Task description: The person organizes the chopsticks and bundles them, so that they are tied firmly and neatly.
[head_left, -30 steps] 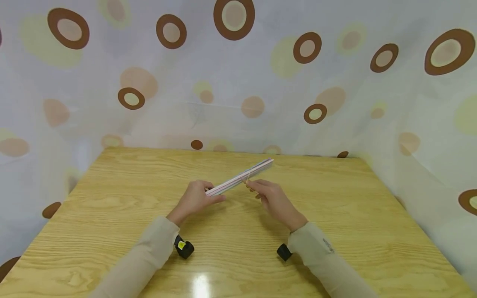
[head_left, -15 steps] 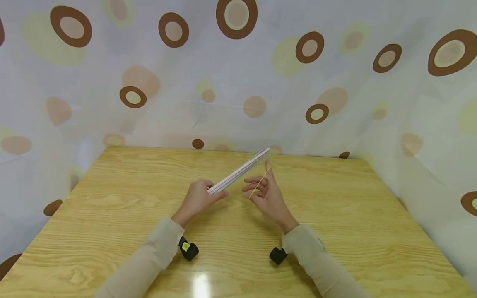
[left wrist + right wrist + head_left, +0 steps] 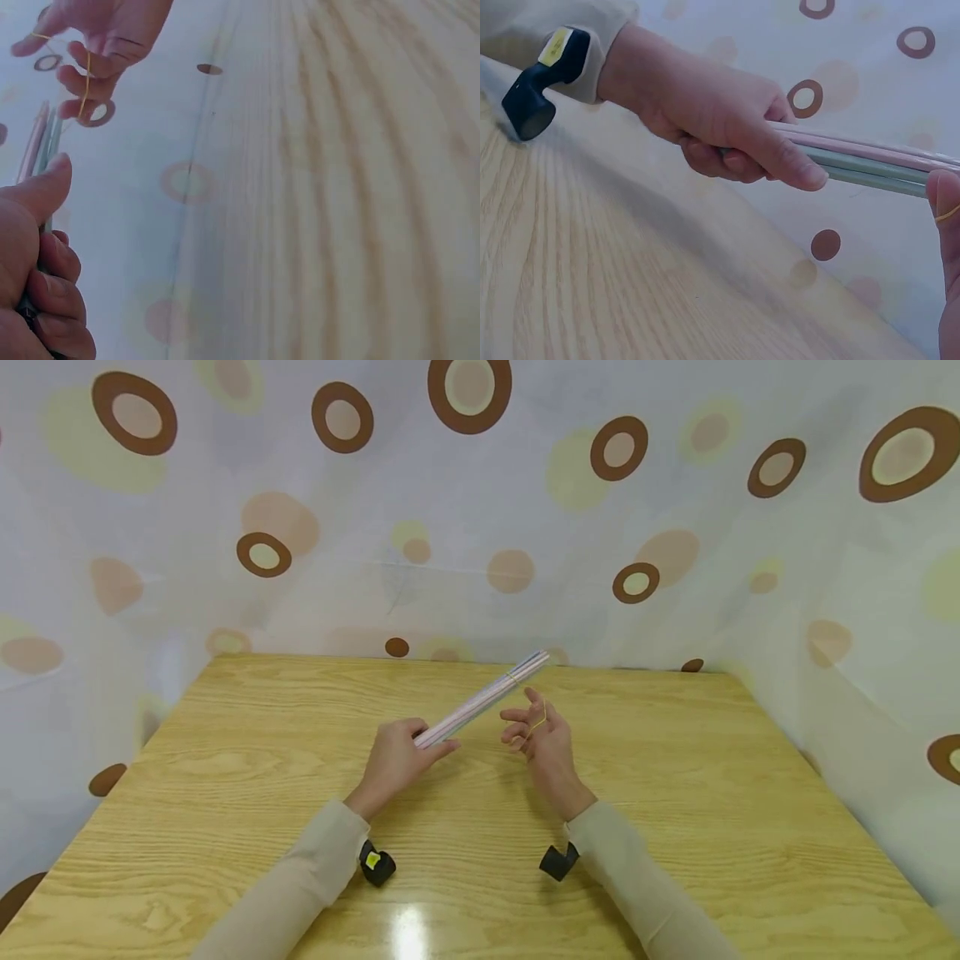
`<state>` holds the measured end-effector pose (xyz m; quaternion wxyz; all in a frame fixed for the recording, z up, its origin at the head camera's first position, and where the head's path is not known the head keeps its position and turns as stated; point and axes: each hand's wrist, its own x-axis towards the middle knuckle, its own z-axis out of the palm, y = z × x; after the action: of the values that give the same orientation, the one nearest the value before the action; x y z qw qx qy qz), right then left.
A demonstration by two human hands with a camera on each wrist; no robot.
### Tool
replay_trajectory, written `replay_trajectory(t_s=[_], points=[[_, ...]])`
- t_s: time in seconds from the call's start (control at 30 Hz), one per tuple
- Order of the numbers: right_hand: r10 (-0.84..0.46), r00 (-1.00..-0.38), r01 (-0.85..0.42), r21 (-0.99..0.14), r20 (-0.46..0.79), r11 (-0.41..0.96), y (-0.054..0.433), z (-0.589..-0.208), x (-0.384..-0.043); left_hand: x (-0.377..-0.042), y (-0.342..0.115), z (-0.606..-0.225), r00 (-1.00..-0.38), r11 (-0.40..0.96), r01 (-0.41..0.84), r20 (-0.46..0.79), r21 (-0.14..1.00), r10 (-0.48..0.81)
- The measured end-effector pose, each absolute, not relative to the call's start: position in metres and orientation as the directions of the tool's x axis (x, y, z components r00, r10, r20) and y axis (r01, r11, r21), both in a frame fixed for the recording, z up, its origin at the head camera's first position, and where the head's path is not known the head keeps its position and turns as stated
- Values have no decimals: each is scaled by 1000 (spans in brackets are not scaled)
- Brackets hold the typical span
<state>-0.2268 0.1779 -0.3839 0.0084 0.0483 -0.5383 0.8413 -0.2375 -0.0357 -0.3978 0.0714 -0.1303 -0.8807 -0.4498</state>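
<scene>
A bundle of thin pink, white and green straws (image 3: 474, 703) slants up to the right above the table. My left hand (image 3: 392, 767) grips its lower end, with the thumb lying along the straws (image 3: 855, 159) in the right wrist view. Near the bundle's far end a thin band (image 3: 513, 677) crosses it. Just right of the bundle, my right hand (image 3: 553, 758) has its fingers spread and partly bent. A yellow rubber band (image 3: 88, 75) stretches over those fingers in the left wrist view. The right thumb (image 3: 946, 196) overlaps the straws in the right wrist view.
Both hands are over a light wooden table (image 3: 247, 802). A pale curtain (image 3: 465, 527) with brown and beige circles encloses its back and sides. Black wrist cameras (image 3: 377, 865) hang under both sleeves.
The right hand has gone from pinching the rubber band at mid-bundle to spreading its fingers inside it, lower right of the far end. The bundle's far end has risen; the left hand keeps its grip.
</scene>
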Motion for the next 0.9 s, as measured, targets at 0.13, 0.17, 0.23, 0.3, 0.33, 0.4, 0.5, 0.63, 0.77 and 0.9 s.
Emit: replay_trajectory(t_s=[0.13, 0.17, 0.23, 0.3, 0.33, 0.4, 0.5, 0.63, 0.77, 0.9], points=[[-20, -996, -71, -895, 89, -440, 185, -378, -222, -237, -40, -402, -931, 567, 364, 304, 739, 202], [-7, -995, -86, -901, 98, -424, 187, -378, -221, -237, -42, -403, -924, 569, 382, 318, 728, 213], [11, -993, -112, -906, 118, -408, 191, -377, -219, -237, -46, -404, -910, 569, 414, 339, 711, 239], [23, -992, -120, -904, 122, -411, 194, -377, -217, -237, -50, -404, -898, 568, 439, 352, 696, 264], [28, -992, -126, -908, 125, -400, 195, -377, -216, -237, -52, -403, -895, 567, 446, 350, 693, 276], [32, -990, -142, -910, 141, -389, 198, -378, -214, -238, -55, -402, -885, 557, 465, 346, 688, 311], [11, -981, -182, -903, 193, -390, 201, -381, -209, -238, -60, -402, -875, 552, 480, 327, 682, 357], [-33, -968, -214, -885, 249, -414, 204, -382, -205, -236, -67, -399, -853, 580, 519, 337, 628, 399], [-73, -962, -202, -869, 262, -452, 206, -380, -205, -235, -72, -395, -827, 593, 562, 380, 577, 414], [-111, -952, -201, -861, 283, -468, 209, -382, -204, -233, -75, -396, -815, 584, 580, 395, 568, 425]])
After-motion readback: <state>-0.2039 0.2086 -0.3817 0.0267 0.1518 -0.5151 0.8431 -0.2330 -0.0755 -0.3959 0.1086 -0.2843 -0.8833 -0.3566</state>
